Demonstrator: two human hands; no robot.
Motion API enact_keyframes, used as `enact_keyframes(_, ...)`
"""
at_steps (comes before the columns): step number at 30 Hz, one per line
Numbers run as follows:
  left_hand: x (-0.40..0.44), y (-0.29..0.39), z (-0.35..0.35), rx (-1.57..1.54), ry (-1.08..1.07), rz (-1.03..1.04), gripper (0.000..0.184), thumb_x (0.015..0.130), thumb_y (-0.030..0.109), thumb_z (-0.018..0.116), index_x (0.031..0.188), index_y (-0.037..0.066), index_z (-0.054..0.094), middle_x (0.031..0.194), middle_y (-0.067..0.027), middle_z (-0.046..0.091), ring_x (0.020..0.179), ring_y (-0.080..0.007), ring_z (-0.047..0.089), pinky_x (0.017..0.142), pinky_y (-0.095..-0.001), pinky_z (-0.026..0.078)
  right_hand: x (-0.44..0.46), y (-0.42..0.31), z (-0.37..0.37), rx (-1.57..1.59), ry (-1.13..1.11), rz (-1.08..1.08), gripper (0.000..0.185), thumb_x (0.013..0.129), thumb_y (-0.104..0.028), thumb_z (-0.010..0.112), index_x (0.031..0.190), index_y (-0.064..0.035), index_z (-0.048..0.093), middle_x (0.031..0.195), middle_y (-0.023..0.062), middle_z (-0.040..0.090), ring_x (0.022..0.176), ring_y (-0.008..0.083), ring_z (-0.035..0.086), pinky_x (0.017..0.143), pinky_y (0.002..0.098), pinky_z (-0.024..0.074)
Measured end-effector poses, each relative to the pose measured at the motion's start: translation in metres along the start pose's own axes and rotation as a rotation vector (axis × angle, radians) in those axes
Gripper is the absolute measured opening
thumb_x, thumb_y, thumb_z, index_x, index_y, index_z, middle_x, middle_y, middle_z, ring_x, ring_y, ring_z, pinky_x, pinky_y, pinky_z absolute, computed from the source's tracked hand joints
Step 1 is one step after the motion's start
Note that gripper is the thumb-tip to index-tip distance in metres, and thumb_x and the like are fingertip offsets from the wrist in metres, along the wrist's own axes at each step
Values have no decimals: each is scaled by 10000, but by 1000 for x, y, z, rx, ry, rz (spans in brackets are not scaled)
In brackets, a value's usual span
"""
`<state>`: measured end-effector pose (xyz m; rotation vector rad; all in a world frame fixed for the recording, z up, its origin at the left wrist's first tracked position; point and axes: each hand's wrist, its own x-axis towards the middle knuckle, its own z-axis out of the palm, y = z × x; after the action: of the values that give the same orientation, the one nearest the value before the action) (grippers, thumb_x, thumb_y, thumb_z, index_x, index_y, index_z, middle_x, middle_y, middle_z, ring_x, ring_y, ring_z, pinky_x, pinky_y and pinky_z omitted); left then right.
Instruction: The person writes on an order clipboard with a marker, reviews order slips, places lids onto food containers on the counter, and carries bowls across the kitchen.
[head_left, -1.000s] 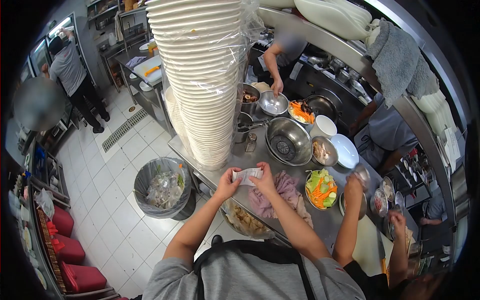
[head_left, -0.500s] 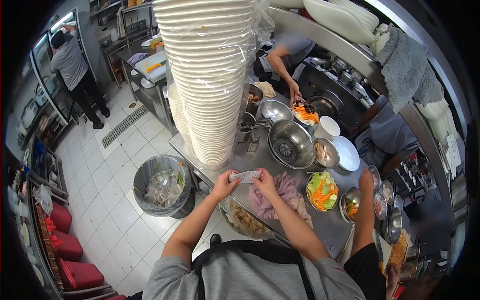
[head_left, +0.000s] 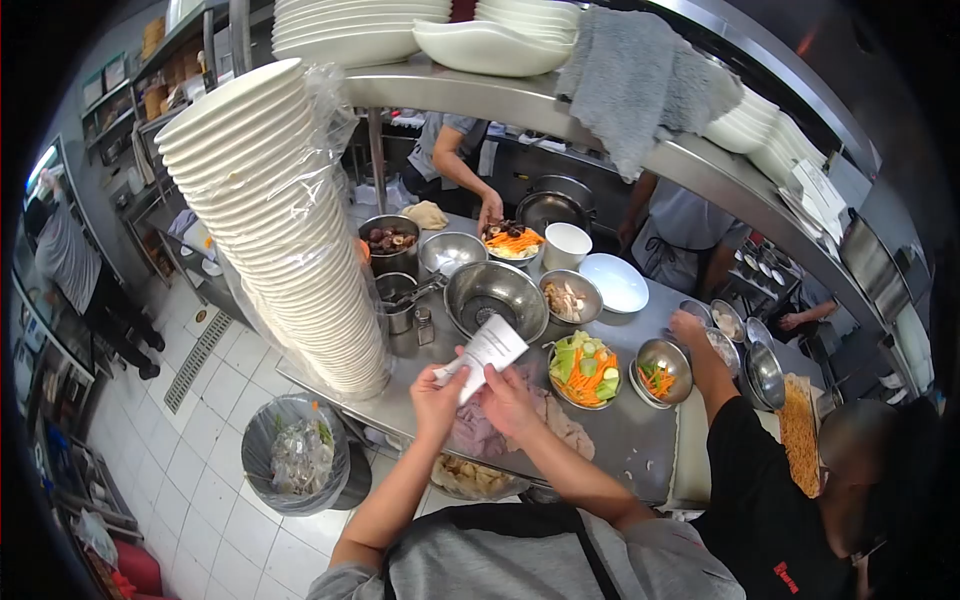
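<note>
A white printed paper slip is held up between my two hands, over the front of the steel counter. My left hand pinches its lower left side. On its lower right side, the thumb and fingers of my right hand grip it. Beneath my hands lies a crumpled pinkish cloth, partly covered by my right forearm. Just beyond the slip stands a large metal bowl. To the right sits a bowl of cut green vegetables and carrot strips.
A tall, plastic-wrapped stack of white bowls leans at the left. Below it stands a lined bin. A co-worker's hand touches a carrot-topped bowl across the counter. Another co-worker's arm reaches in from the right.
The slip has been raised and tilted, now showing more of its face. My view has swung right. The co-worker in black at the right has come further into view.
</note>
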<state>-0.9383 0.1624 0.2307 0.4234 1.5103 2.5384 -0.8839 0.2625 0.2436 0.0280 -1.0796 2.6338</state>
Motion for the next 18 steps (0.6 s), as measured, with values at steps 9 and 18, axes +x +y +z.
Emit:
enact_keyframes(9, -6, -2, 13, -119, -350, 112, 146, 820, -105, 529, 922, -44, 615, 941, -149, 639, 818, -161, 637, 722, -244, 512, -19, -78, -8, -85, 357, -402, 242, 944, -183, 453, 1079, -9, 554, 943, 88, 627, 828, 138, 610, 738, 311, 508)
enact_keyframes(18, -6, 38, 87, -286, -638, -389, 297, 930, 245, 464, 1114, 12, 455, 1021, -126, 569, 997, -233, 536, 906, -382, 416, -69, -92, 0, -1191, 170, -210, 217, 875, -160, 554, 1027, -9, 585, 745, 155, 624, 677, 235, 634, 563, 333, 471)
